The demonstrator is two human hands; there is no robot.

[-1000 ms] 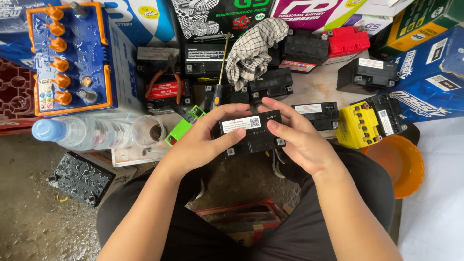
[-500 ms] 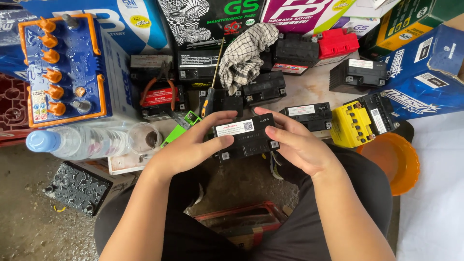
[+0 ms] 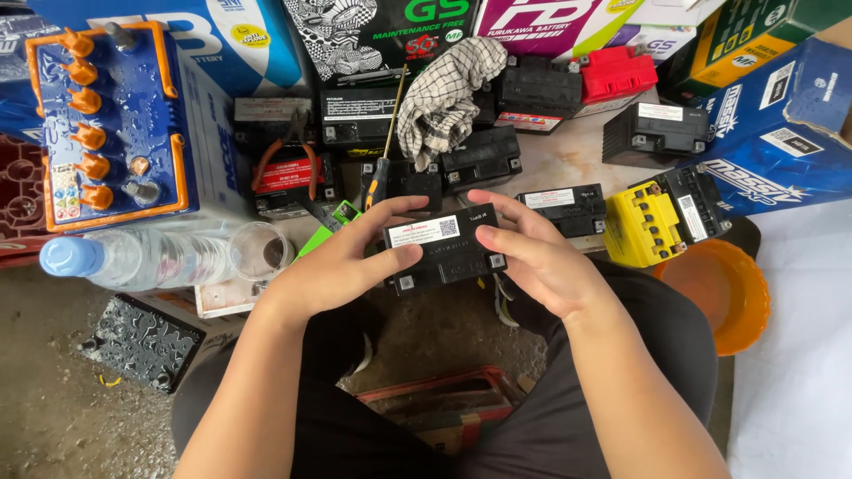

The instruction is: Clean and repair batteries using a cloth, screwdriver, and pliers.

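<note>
A small black battery [image 3: 445,253] with a white sticker on top is held between both hands above my lap. My left hand [image 3: 342,257] grips its left side, thumb lying across the top. My right hand [image 3: 532,253] closes on its right side, fingers curled over the top edge. Just behind the battery lie a screwdriver [image 3: 382,164] with an orange and black handle and a checked cloth [image 3: 444,98] draped over other batteries.
Several black batteries [image 3: 484,158] crowd the floor ahead, with a yellow one [image 3: 646,226] and a red one [image 3: 617,73]. A big blue battery with orange caps [image 3: 111,129] stands at left, near a plastic bottle [image 3: 133,257], red-handled pliers [image 3: 284,155] and an orange bowl [image 3: 723,293] at right.
The view has shifted slightly. Both hands keep hold of the black battery and have turned it a little between them.
</note>
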